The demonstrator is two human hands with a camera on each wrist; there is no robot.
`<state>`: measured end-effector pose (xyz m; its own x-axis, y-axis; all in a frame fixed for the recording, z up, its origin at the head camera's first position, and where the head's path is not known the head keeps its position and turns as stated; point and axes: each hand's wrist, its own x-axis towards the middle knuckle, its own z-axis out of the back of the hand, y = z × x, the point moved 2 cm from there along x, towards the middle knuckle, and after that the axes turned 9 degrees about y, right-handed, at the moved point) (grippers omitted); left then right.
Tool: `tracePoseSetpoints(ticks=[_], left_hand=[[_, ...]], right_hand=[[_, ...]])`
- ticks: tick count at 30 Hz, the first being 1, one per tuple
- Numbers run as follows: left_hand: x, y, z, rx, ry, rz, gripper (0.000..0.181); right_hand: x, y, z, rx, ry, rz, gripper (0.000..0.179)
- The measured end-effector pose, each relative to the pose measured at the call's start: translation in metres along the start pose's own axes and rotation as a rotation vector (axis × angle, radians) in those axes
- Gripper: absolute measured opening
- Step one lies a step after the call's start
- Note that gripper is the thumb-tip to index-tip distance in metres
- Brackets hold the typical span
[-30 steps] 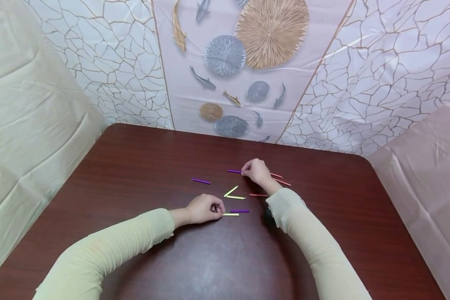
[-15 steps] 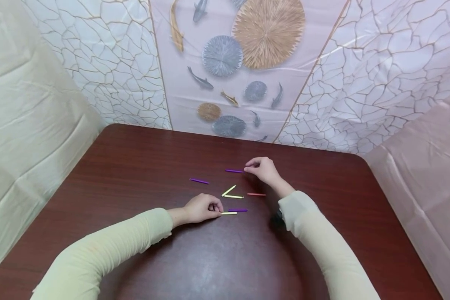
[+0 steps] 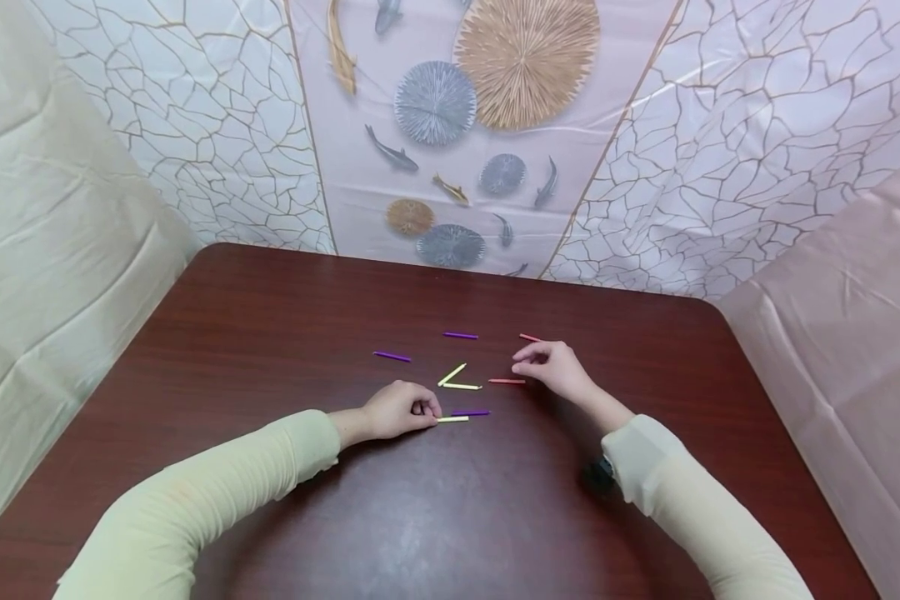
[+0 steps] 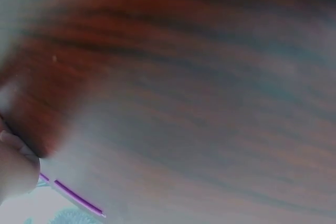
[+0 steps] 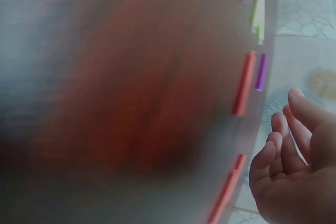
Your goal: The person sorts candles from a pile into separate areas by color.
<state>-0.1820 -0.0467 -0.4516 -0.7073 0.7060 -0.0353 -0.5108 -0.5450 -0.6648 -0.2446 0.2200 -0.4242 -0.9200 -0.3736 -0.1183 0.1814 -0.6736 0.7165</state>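
In the head view my left hand [image 3: 401, 410] pinches one end of a yellow candle [image 3: 453, 419] lying on the table. A purple candle [image 3: 471, 412] lies just beyond it. My right hand [image 3: 558, 369] is above the table near a red candle [image 3: 507, 381], its fingers loosely bent with nothing between them. Another red candle [image 3: 529, 337] is partly behind that hand; the right wrist view shows two overlapping red candles [image 5: 226, 192] beside it. Two yellow candles [image 3: 461, 386] form a V in the middle. Farther back lie purple candles [image 3: 461, 336], one more to the left.
The dark red-brown table [image 3: 285, 317] has rounded far corners. Behind it hangs a patterned cloth [image 3: 435, 150] with fish and round leaf shapes. Pale cloth drapes [image 3: 60, 250] stand along the left and right sides.
My right hand has left the far purple candle and moved back toward me and to the right, baring that candle. My left hand stays on the yellow candle. The head view has shifted slightly.
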Motion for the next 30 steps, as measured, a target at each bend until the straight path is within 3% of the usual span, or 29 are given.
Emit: tracePoseSetpoints(ticks=[5,14,30], left_hand=[[-0.001,-0.002,0.002,0.010,-0.004,-0.005,0.004],[0.001,-0.002,0.000,0.030,-0.002,0.009,0.004],[0.003,-0.003,0.000,0.099,-0.017,0.023,0.003]], right_hand=[[-0.007,-0.014,-0.009,-0.045,0.040,0.023,0.017],[-0.008,-0.019,-0.016,-0.145,0.026,0.122,0.006],[-0.007,-0.018,-0.015,-0.152,0.055,0.096,0.004]])
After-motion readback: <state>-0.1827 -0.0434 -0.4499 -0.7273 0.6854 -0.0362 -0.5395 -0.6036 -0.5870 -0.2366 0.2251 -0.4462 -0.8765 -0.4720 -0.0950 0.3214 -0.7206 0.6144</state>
